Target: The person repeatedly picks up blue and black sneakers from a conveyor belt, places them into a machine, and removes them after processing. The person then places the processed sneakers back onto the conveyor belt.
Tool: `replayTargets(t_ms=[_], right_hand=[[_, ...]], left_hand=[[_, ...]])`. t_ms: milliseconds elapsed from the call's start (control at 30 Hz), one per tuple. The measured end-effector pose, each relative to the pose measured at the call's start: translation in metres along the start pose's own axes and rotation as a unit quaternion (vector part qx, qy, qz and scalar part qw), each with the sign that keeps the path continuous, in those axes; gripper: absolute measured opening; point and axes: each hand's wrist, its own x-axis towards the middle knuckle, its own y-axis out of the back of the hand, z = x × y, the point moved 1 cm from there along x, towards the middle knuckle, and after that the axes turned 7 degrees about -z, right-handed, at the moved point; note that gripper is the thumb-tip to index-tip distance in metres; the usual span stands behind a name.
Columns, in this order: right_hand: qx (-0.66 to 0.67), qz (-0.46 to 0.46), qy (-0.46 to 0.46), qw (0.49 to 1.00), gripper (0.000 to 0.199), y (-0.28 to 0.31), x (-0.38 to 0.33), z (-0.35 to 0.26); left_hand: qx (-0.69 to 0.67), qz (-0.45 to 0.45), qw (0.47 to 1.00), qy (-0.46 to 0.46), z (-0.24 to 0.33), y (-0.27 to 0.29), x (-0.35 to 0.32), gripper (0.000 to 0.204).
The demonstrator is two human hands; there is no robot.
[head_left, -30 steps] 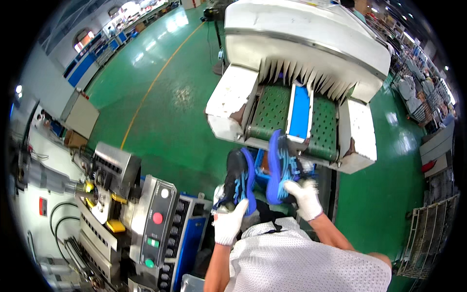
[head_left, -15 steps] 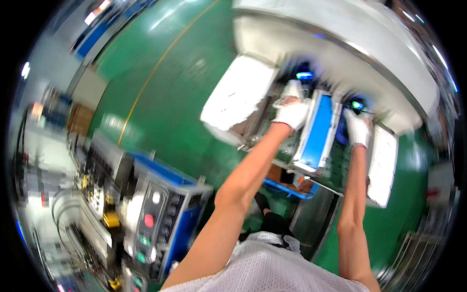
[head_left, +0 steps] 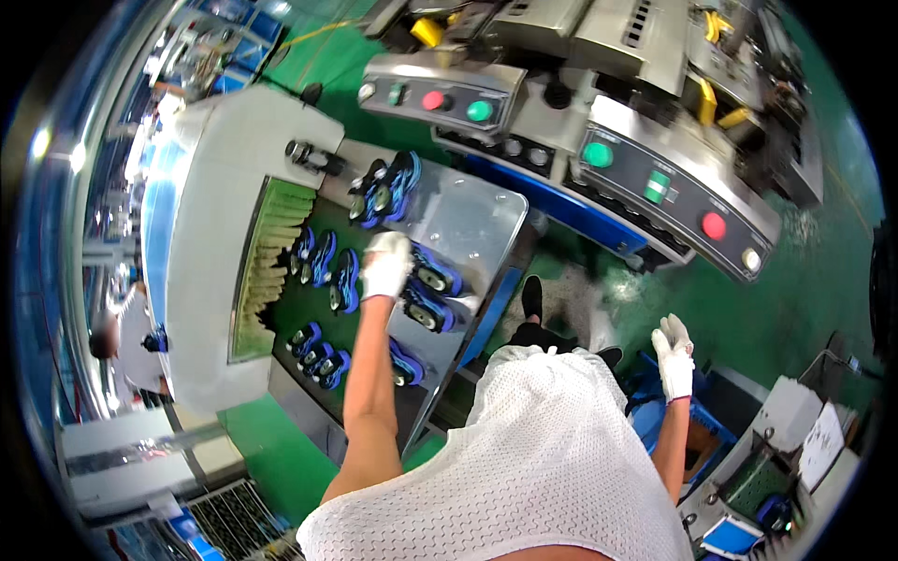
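My left hand [head_left: 386, 265], in a white glove, reaches over dark shoes with blue-purple edges at the machine's mouth. Its fingers point down and away, so whether they grip anything is hidden. Close to its right lies one shoe [head_left: 436, 268], with another shoe [head_left: 426, 307] just below. Farther up stands a pair of shoes [head_left: 398, 187]; more shoes [head_left: 323, 259] sit on the green belt to its left. My right hand [head_left: 673, 357], also gloved, hangs free out to the right, holding nothing, with its fingers stretched and partly apart.
A metal shelf [head_left: 477, 210] borders the green belt, which runs to a pale machine housing [head_left: 224, 140] with a fringed opening [head_left: 271, 266]. Control panels [head_left: 669, 182] with round buttons stand ahead. A blue crate [head_left: 645, 421] and another white-sided station [head_left: 795, 416] are at right.
The view has swung from the white-sided station to the shoe-covered belt. Both hands have left that station; the left is now over the shoes, the right out at the side.
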Motion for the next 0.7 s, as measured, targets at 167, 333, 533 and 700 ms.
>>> replayTargets(t_ms=[167,333,533,700], right_hand=[[-0.223,-0.056,0.009,0.973,0.061,-0.08,0.072,-0.064],[-0.364,-0.296,0.077,0.88,0.066,-0.292,0.125,-0.167],[-0.511,-0.475,0.016,0.716,0.089,-0.517,0.127,-0.164],[-0.495,-0.39,0.141,0.764,0.079,-0.524,0.094,-0.062]], left_hand=[[-0.049,0.098,0.944,0.312,-0.163,0.055,-0.06,0.031],[-0.337,0.043,0.923,0.183,-0.088,0.018,-0.087,0.04],[-0.255,0.036,0.949,0.179,-0.044,-0.089,-0.096,0.043],[-0.328,0.052,0.91,0.248,-0.047,-0.095,-0.126,0.04]])
